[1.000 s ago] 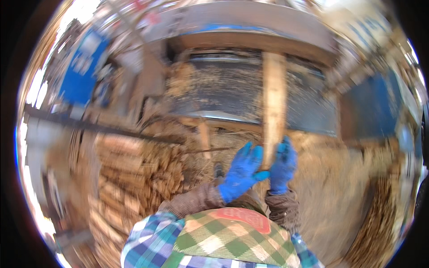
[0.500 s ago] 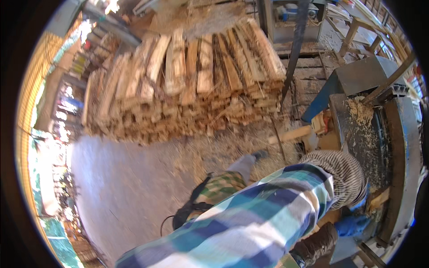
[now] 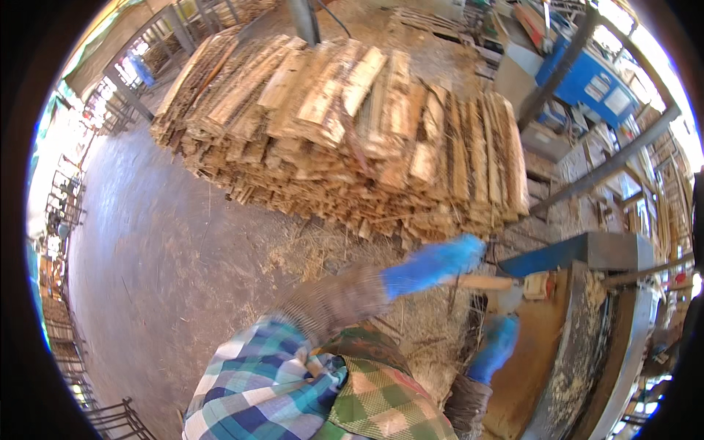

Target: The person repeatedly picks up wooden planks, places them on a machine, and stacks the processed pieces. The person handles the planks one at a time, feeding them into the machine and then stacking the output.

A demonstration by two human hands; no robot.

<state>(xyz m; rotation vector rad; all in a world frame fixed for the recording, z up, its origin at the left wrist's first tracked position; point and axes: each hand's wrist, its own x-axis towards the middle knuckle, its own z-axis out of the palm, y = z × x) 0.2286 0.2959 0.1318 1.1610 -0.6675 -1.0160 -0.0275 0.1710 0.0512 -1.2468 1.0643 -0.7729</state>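
My left hand (image 3: 436, 268), in a blue glove, reaches forward just short of the near right end of a large stack of rough split boards (image 3: 352, 147). Motion smears its fingers, so its grip is unclear. Close beside it a pale wooden piece (image 3: 484, 281) sticks out next to the machine. My right hand (image 3: 497, 343), also blue-gloved and blurred, is nearest the tan surface (image 3: 532, 359) along the left side of a sawdust-covered machine bed (image 3: 568, 352). Whether it holds anything does not show.
A blue and grey machine housing (image 3: 587, 253) stands at the bed's far end. Slanting metal bars (image 3: 601, 165) cross the right side, with a blue cabinet (image 3: 590, 84) behind. Wood scraps and shavings litter the concrete floor (image 3: 161, 293) by the stack.
My left arm has swung away from the machine bed toward the stack. My right hand now shows beside the tan surface. The view has turned, putting more of the stack in sight.
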